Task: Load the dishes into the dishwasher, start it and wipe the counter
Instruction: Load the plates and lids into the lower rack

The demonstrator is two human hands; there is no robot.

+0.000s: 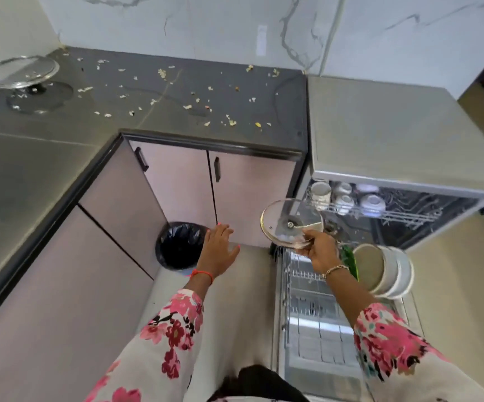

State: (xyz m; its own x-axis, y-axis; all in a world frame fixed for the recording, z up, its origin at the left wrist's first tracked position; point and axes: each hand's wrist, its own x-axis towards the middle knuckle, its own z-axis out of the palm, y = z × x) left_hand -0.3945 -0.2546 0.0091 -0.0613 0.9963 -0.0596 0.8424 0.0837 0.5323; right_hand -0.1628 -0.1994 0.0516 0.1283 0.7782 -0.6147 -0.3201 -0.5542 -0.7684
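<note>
Holding: the right hand (320,250) has its grip closed on the lower rim of a small glass lid (291,223), tilted, with its underside and centre screw facing the camera.
Left hand: the left hand (219,250) is open, fingers spread, gripping nothing, above the floor just beside the bin.
Lid position: in the air over the far end of the pulled-out lower rack (307,300), in front of the open dishwasher (380,134).
Upper rack: the upper rack (403,216) holds white cups and bowls (348,195) at its left end, upside down.
Lower rack contents: a stack of pale plates (391,274) stands on edge at the right side, with something green (349,258) just beside it; what it is cannot be told.
Table: the dark table (177,111) is strewn with food crumbs (159,74) and a wet smear.
Second lid: a larger glass lid (22,71) rests knob-down at the table's far left corner.
Bin: a round bin with a black liner (180,245) stands on the floor against the pink cabinet doors (182,181).
</note>
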